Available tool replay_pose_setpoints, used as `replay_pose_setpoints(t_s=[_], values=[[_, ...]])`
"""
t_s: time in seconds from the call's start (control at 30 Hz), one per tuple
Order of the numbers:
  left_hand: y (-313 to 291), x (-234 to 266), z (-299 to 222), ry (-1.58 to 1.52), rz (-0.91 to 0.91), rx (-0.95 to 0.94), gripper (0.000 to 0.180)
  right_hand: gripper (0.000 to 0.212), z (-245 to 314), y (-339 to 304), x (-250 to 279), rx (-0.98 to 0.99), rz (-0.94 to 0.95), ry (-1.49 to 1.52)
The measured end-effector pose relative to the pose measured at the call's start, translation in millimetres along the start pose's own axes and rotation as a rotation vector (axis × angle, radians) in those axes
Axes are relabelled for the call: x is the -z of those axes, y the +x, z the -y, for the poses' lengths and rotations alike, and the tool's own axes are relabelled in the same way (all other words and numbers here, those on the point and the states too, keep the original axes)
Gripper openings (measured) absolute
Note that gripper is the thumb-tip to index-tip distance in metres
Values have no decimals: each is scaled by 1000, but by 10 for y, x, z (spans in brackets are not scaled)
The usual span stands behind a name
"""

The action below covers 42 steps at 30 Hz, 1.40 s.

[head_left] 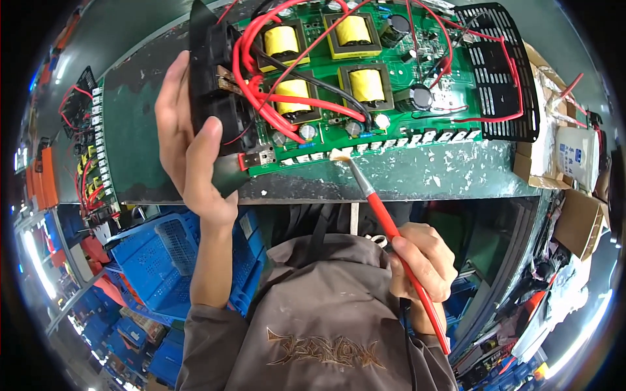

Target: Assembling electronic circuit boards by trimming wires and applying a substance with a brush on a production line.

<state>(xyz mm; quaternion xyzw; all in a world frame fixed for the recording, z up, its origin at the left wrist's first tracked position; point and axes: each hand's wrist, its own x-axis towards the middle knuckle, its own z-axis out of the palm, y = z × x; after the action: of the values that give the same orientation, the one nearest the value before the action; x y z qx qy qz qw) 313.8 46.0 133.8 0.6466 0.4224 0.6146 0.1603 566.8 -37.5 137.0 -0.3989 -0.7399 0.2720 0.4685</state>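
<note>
A green circuit board (326, 130) lies on the bench before me, carrying several yellow-wrapped transformers (293, 96), capacitors and thick red wires (251, 78). Along its near edge runs a row of components coated with white paste (398, 144). My left hand (195, 143) grips the black end panel (207, 85) at the board's left end, thumb on the near side and fingers behind. In my right hand (424, 264) is a red-handled paintbrush (398, 238), held like a pen. Its pale bristle tip touches the near row of components, left of the middle.
A black slotted end plate (505, 78) closes the board's right end. Another board (98, 150) with red wires lies at the bench's far left. White flecks mark the green bench top (456, 173). Blue crates (156, 260) stand below at left; an open cardboard box (548, 150) is at right.
</note>
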Motion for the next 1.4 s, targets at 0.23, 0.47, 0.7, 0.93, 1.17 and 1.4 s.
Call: replay_pose_setpoints(t_s=[0.23, 0.47, 0.7, 0.93, 1.17, 1.4], values=[[24, -54, -83, -86, -121, 323, 58, 17, -164, -21, 197, 80, -24, -95], [-6, -28, 46, 16, -109, 167, 50, 19, -201, 42, 448, 32, -31, -171], [19, -109, -48, -4, -150, 248, 54, 17, -212, 114, 587, -8, -83, -224], [-34, -19, 61, 53, -83, 137, 55, 37, -248, 157, 785, 11, -67, -291], [-37, 24, 81, 51, -80, 130, 48, 24, -320, 159, 982, 49, -26, -307], [-33, -52, 0, 39, -142, 217, 47, 25, -401, 98, 1118, 10, -73, -400]])
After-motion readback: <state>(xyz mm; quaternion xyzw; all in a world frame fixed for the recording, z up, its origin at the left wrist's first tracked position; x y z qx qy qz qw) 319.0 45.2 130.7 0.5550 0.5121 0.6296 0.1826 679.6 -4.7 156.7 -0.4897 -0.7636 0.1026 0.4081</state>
